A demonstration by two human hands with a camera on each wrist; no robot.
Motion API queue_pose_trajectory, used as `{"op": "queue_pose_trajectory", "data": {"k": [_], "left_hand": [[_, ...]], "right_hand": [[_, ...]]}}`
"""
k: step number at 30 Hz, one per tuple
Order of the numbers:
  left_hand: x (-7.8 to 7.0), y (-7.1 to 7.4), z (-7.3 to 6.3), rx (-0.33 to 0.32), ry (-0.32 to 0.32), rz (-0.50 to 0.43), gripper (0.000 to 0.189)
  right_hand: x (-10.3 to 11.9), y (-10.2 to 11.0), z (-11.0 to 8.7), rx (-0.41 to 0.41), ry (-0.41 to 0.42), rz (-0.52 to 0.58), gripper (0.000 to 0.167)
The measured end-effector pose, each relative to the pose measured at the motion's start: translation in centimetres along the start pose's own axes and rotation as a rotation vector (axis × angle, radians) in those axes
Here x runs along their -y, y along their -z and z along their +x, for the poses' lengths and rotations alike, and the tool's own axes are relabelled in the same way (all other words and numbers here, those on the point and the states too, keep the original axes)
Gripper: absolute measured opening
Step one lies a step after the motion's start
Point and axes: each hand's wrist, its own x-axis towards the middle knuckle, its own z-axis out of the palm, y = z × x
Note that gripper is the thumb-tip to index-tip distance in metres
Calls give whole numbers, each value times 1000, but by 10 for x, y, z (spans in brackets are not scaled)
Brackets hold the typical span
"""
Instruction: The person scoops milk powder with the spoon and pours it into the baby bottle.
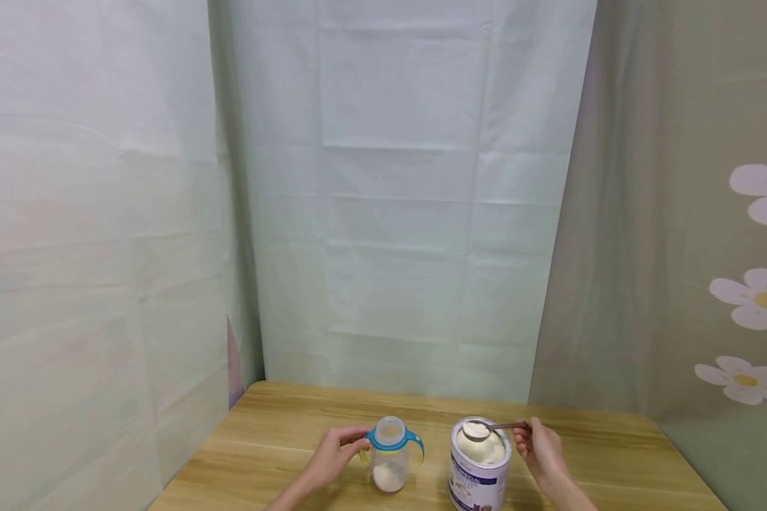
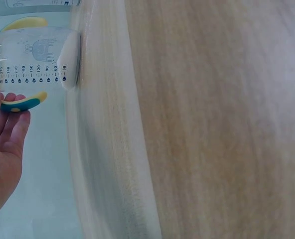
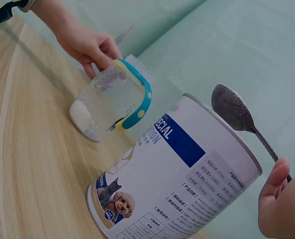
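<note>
Right hand [image 1: 540,448] is pinching the spoon [image 3: 233,108] by its stem; I'm seeing its bowl of powder [image 1: 476,429] hovering above the lidless can [image 1: 476,482] | left hand [image 1: 335,454] is gripping one handle [image 2: 23,104] of the upright bottle [image 1: 390,458], left of the can | beyond the table [image 1: 281,419], pale cloth [image 1: 396,213] is hanging

Your bottle [image 1: 391,457], bottom centre of the head view, looks like smooth, clear plastic; its blue-and-yellow handles [image 3: 141,105] look like opaque, smooth plastic. At the right of the right wrist view, your spoon [image 3: 232,108] looks like dark metal, its back speckled. Your can [image 1: 476,484], lower right of the head view, has a smooth printed surface; its powder [image 1: 488,451] looks fine and matt. Beneath, you have a wood-grained tabletop [image 1: 281,413] with a faint sheen; behind, creased, matt cloth [image 1: 399,220].
</note>
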Motion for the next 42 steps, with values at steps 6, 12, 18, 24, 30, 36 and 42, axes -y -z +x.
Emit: {"op": "queue_pose_trajectory", "data": {"k": [6,12,18,24,30,36,42], "left_hand": [[-1,0,-1,5,-24,6,31],[-1,-1,-2,12,-33,19,31],[-1,1,1,35,2,17,33],[-1,3,1,48,-1,5,32],[-4,4,0,59,-10,-15,30],[-6,5,2,55,-24,-20,30],[-3,4,2,61,6,-23,29]], "right_hand": [[0,0,0,-4,3,-16,28],[0,-2,-1,-3,4,-9,29],[2,-3,-1,-1,9,-10,29],[3,-5,-1,6,11,-4,28],[4,-6,-1,10,13,-10,28],[5,-9,1,22,17,-4,27],[5,-11,2,19,12,-16,27]]}}
